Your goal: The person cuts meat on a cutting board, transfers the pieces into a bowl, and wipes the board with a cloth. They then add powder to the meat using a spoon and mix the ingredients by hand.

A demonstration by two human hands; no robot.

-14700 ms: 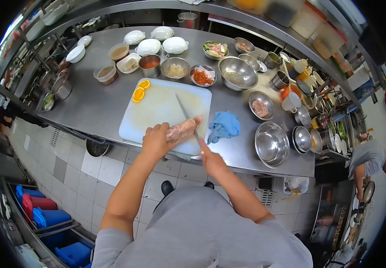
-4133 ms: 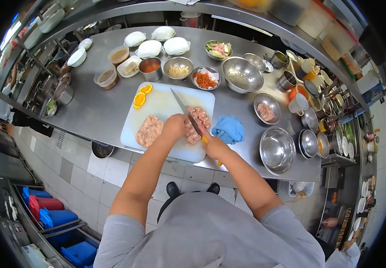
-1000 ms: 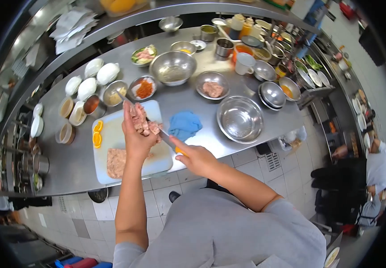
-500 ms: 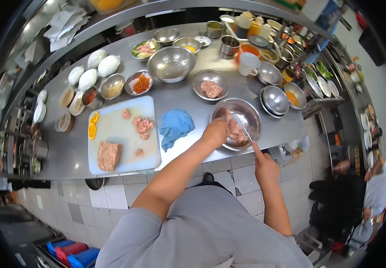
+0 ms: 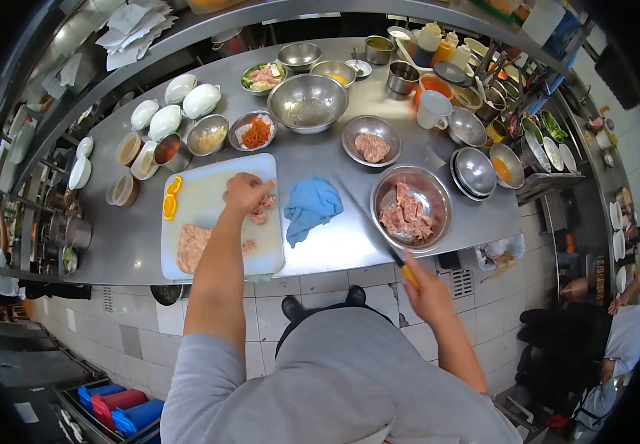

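My left hand (image 5: 248, 194) reaches over the white cutting board (image 5: 224, 174), its fingers closed around pieces of raw meat, partly hidden beneath them. Chopped meat pieces (image 5: 259, 214) show beside the fingertips. Nearer the board's front edge lies a larger block of ground meat (image 5: 193, 248), with my left forearm crossing its right side. My right hand (image 5: 429, 294) grips the yellow handle of a knife (image 5: 409, 272). The blade slants up and left, blurred, just left of a steel bowl (image 5: 444, 189) holding chunks of raw meat (image 5: 407, 216).
A crumpled blue cloth (image 5: 312, 206) lies between board and bowl. Behind stand a bowl of ground meat (image 5: 372, 148), a large steel bowl (image 5: 307, 103) and a bowl of orange shreds (image 5: 257, 133). Stacked bowls (image 5: 475, 170) stand at right. Orange slices (image 5: 170, 200) rest on the board.
My left hand has left the steel bowl and moved left to the meat on the board. The knife has come out of the bowl to its left side. The view has shifted slightly.
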